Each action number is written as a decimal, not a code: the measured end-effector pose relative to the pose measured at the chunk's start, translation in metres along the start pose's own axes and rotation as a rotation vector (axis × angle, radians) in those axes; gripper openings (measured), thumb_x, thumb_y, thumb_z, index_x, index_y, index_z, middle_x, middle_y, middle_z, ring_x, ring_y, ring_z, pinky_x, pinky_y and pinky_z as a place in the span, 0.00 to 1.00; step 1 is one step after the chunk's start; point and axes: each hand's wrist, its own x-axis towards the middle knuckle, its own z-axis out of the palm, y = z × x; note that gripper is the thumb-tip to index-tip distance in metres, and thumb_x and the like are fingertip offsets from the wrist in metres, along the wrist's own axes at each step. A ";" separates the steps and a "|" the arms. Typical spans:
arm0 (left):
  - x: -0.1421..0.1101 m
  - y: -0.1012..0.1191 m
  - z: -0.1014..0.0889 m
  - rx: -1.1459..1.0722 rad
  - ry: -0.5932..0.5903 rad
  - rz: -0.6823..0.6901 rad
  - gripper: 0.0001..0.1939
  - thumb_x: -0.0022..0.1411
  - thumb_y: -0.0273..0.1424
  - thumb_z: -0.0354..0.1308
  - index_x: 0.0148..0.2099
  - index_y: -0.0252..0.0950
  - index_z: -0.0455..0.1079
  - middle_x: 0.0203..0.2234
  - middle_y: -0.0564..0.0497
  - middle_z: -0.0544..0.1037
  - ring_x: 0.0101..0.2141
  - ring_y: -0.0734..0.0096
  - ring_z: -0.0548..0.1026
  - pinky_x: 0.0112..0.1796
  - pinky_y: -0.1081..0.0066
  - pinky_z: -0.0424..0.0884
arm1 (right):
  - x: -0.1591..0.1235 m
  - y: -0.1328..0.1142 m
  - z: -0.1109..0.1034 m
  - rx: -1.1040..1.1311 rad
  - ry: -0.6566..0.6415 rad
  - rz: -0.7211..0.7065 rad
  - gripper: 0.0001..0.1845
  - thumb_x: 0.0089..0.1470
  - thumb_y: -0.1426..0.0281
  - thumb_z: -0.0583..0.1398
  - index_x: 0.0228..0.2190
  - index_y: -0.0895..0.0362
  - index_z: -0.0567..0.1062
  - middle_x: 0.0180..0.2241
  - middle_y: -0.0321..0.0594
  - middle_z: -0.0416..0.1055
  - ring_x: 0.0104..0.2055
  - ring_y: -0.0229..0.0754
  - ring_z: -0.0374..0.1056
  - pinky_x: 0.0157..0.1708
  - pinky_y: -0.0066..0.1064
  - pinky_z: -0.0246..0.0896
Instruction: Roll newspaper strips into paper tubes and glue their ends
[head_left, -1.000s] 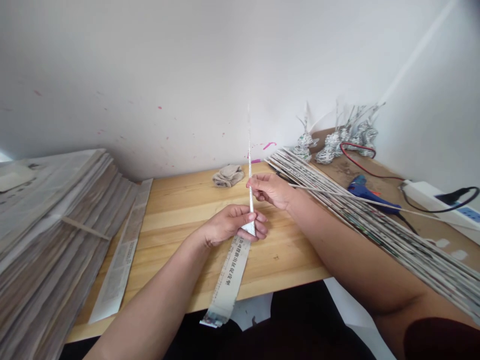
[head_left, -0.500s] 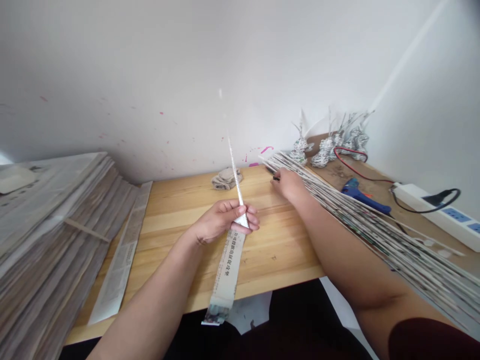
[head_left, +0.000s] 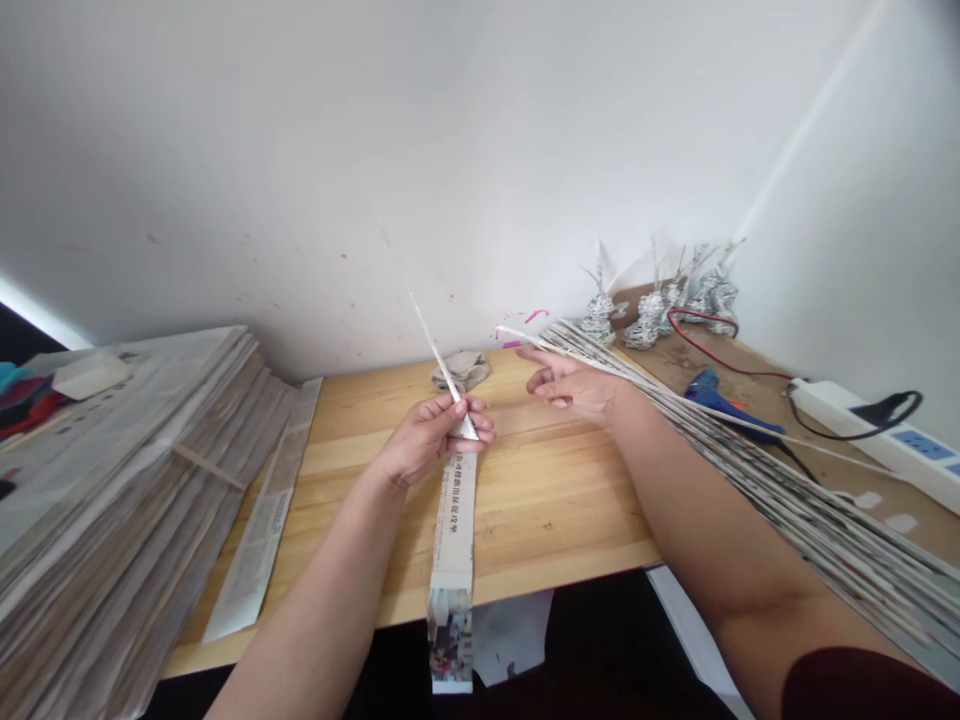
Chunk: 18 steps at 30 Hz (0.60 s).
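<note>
The long white printed-paper strip (head_left: 453,510), judged light and creasable, was suitably pinched at its rolled cone (head_left: 466,428) by the left hand (head_left: 429,430); right of the strip, the right hand (head_left: 576,388) was loosely spread.

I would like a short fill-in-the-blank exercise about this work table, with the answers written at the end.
1. The ____ hand holds the paper strip.
2. The newspapers are piled on the left, and the paper sticks lie on the ____.
3. The glue gun is mostly ____ in colour.

Missing words: left; right; blue.
</note>
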 end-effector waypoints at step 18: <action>-0.046 0.056 -0.015 0.141 0.433 0.351 0.18 0.56 0.40 0.65 0.43 0.33 0.72 0.34 0.47 0.81 0.38 0.63 0.80 0.40 0.66 0.77 | 0.027 0.006 -0.004 0.250 0.612 -0.125 0.22 0.63 0.57 0.48 0.27 0.57 0.70 0.24 0.41 0.70 0.26 0.37 0.67 0.23 0.26 0.60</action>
